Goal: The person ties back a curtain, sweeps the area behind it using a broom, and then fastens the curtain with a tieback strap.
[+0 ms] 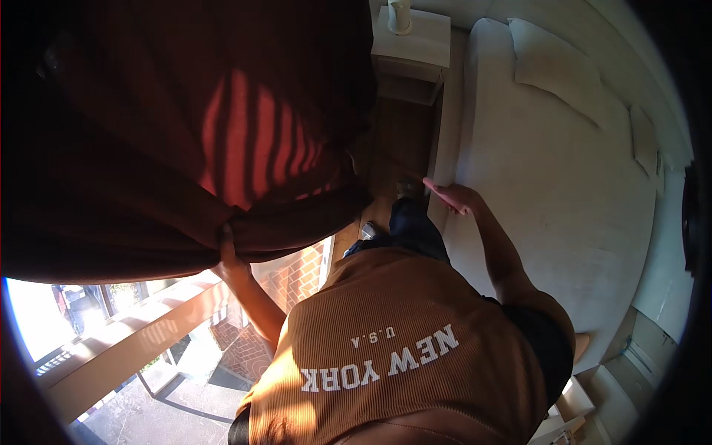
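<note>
A dark red-brown curtain [252, 148] fills the upper left, with striped sunlight falling on part of it. My left hand [231, 252] grips its gathered lower edge, the fingers partly hidden by the fabric. My right hand [452, 196] is held out in the air near the side of the bed [549, 208], fingers stretched out and nothing in them. It is apart from the curtain.
A white nightstand [415, 41] with a pale cylindrical object [399, 16] stands beyond the bed's near side. Pillows [556, 67] lie on the bed. At lower left is a bright window with a sill [141, 330]. Wooden floor [400, 137] shows between bed and curtain.
</note>
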`<control>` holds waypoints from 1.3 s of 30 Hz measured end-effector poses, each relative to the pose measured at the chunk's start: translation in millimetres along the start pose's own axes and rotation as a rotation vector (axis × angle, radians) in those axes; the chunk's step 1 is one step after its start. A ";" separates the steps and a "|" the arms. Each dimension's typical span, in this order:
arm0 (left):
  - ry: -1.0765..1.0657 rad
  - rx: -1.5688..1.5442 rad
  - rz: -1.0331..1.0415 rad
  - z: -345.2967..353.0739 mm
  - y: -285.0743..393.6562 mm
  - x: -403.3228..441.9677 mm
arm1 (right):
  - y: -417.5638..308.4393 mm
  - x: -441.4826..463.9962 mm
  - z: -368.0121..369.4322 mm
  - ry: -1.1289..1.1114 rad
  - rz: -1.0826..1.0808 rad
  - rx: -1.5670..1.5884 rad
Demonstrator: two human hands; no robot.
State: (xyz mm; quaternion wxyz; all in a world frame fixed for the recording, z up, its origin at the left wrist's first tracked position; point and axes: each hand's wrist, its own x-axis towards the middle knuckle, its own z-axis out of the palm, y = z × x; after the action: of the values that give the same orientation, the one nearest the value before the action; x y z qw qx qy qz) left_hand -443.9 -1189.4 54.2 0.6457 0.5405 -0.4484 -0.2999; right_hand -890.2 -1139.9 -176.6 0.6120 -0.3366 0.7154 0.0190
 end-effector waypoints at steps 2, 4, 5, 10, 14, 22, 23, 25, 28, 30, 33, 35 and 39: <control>-0.008 -0.043 -0.003 -0.5 -2.0 -1.6 | -14.8 16.3 -27.1 0.107 -0.193 0.080; -0.007 -0.078 -0.029 0.5 1.0 -5.3 | -82.0 -30.9 -38.8 0.295 -0.320 0.225; -0.001 -0.092 -0.056 3.8 7.2 -9.1 | -116.9 -53.9 -36.1 0.381 -0.363 0.337; -0.014 -0.082 -0.094 -17.6 10.5 -25.3 | -172.2 -3.1 48.5 0.520 -0.856 0.733; -0.116 -0.106 -0.103 -27.0 34.9 -36.3 | -64.0 103.9 238.6 0.211 -0.410 0.477; -0.329 0.074 0.305 -97.6 40.4 -41.9 | -1.2 112.1 222.6 -0.990 0.277 1.506; -0.346 -0.007 0.240 -100.8 43.5 -41.8 | -10.1 110.7 196.2 -1.009 0.165 1.576; -0.348 0.333 0.594 -105.6 44.2 -49.8 | -36.8 93.3 131.6 -0.845 -0.094 1.687; -0.371 0.536 0.898 -105.8 54.7 -58.4 | -101.2 -10.1 48.4 -0.441 -0.539 1.605; -0.356 0.446 0.791 -111.8 60.0 -67.4 | -121.6 -50.0 13.6 -0.196 -0.686 1.451; -0.323 0.462 0.919 -111.3 78.0 -76.6 | -148.9 -77.3 8.7 0.028 -0.981 1.433; -0.311 0.517 1.009 -116.1 86.4 -82.4 | -156.3 -40.7 42.4 0.179 -1.151 1.440; -0.278 0.620 1.085 -124.3 93.3 -83.1 | -84.3 102.9 227.4 0.484 -0.731 0.793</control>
State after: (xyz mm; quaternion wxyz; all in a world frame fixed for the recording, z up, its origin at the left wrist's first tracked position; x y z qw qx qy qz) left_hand -375.5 -1041.6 121.6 0.4552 0.3541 -0.8038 0.1459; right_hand -653.9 -1152.3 -292.4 0.4772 -0.3016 0.6248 -0.5395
